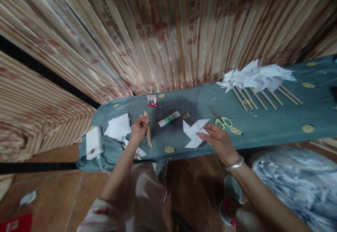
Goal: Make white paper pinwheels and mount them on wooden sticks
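A white folded paper pinwheel [194, 133] is pinched between the thumb and fingers of my right hand [218, 141], over the front part of the green cloth. My left hand [139, 129] is at the upper part of a few wooden sticks [149, 133], its fingers curled together; whether it grips one is too small to tell. A glue stick [169, 119] lies between my hands. Behind the sticks stands a small open red box [152, 101] with small dark items inside. Scissors with yellow-green handles [223, 122] rest beyond my right hand.
Several pinwheels on sticks [259, 77] lie at the back right of the cloth-covered table [279, 126]. White paper squares [118, 127] and a white power strip [94, 143] are at the left. A large plastic bag [295, 183] stands below right. Striped curtains [163, 35] hang behind.
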Demonstrator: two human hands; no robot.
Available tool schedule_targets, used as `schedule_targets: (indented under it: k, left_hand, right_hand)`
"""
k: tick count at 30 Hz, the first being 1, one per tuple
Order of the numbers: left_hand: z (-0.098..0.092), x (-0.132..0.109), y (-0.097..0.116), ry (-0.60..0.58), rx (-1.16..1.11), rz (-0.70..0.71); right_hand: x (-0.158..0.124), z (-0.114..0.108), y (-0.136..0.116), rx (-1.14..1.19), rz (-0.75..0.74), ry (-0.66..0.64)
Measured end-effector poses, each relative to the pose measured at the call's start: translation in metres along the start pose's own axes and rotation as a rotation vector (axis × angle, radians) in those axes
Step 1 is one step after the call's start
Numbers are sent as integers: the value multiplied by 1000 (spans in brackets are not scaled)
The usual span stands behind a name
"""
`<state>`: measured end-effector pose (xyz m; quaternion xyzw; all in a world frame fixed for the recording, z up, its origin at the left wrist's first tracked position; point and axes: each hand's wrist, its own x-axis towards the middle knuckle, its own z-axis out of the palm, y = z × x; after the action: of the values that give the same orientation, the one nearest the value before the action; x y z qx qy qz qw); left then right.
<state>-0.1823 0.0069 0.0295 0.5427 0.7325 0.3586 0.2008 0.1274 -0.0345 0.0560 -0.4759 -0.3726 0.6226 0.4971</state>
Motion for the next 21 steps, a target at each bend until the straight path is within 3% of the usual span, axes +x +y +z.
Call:
schedule_targets:
  k: [3, 10, 17, 21]
  left_hand:
    - [6, 12, -5, -32, 96, 36]
    - [6, 15, -5, -53, 204, 61]
    - [-5, 17, -1, -40, 104, 16]
    - [-8, -1, 22, -21, -23, 31]
  right_hand:
    - [1, -2, -1, 18, -3, 17]
    - [1, -3, -2, 0, 12, 25]
    - [3, 0, -4, 0, -17, 16]
    - [-7, 9, -10, -27, -66, -30]
